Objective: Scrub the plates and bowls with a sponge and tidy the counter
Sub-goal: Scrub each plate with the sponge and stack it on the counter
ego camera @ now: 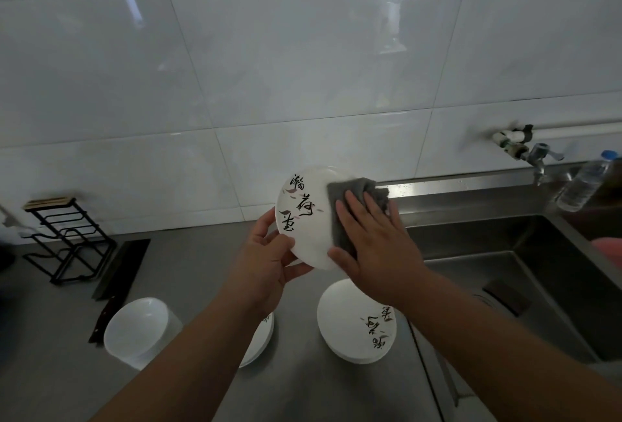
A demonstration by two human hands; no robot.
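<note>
Person at steel tabletop (202,267), tiled wall behind.

Left hand (269,253): curled on the lower left rim of a white plate (303,219), thumb on the face, fingers behind. Plate held up off the tabletop, tilted toward the person, black brush lettering on its face.

Right hand (373,240): flat, fingers straight and slightly spread, pressing a grey cloth (350,192) against the right part of the plate. Cloth folds over the plate's right rim; nothing gripped.

On the tabletop below the hands: a stack of lettered plates (353,324), just left of the sink (505,270). A second plate pile (261,337), mostly hidden under the left forearm. Left of that, white bowls (141,327), nested; cannot tell how many.

Far left: black wire rack (67,240) against the wall, and beside it a dark cleaver (121,267) lying flat, handle toward the bowls.

Right: wall tap (538,159) over the sink; clear water bottle (585,182) with blue cap, near the tap.
</note>
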